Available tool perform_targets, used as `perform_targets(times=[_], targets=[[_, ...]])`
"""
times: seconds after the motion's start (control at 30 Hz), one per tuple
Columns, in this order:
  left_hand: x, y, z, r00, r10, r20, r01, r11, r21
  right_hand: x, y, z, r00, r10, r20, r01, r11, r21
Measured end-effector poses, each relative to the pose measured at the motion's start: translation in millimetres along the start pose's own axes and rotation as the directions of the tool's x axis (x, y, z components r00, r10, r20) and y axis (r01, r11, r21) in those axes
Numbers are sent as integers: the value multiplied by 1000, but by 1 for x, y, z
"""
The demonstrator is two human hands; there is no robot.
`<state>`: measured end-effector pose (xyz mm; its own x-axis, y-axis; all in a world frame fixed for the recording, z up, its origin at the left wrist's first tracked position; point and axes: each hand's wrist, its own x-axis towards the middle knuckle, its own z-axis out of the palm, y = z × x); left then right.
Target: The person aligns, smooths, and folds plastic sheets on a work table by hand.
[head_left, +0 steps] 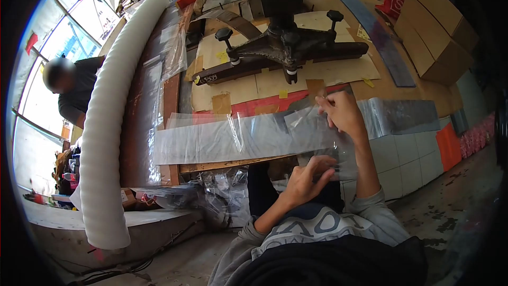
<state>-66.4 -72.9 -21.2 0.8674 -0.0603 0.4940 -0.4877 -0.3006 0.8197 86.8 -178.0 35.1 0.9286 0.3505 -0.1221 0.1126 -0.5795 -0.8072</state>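
A strip of clear plastic film lies along the table's near edge. My right hand is raised above its right part, with thumb and fingers pinched on a clear plastic sheet. The sheet hangs down toward my lap, and its edges are hard to make out. Lower and closer to my body, my left hand is beside the hanging plastic, thumb and fingers apart. Beyond both hands stands a black press head with knobs and a long bar, above a pale board.
A long white foam roll runs along the left side. A cardboard box stands at the right, beside a bluish plastic strip. More clear film overhangs the right edge. Another person is at the far left.
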Motion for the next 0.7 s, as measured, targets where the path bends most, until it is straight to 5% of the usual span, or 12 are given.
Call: perform_targets(times=[0.2,0.37,0.47,0.57,0.7], targets=[[-19,4,13,974,-218,-58,212,973,-94,-4,8,-3,994,107,-24,-109,990,-95],[-20,5,16,981,-174,-90,160,977,-140,1,10,-5,991,129,-22,-130,990,-59],[-17,8,14,953,-279,-117,253,947,-197,9,7,1,994,93,-50,-96,994,-52],[-11,7,6,909,-402,-106,375,903,-212,25,26,19,972,-138,-191,112,984,-141],[-15,3,-1,888,-454,-76,411,856,-313,18,6,12,987,-108,-122,87,982,-169]])
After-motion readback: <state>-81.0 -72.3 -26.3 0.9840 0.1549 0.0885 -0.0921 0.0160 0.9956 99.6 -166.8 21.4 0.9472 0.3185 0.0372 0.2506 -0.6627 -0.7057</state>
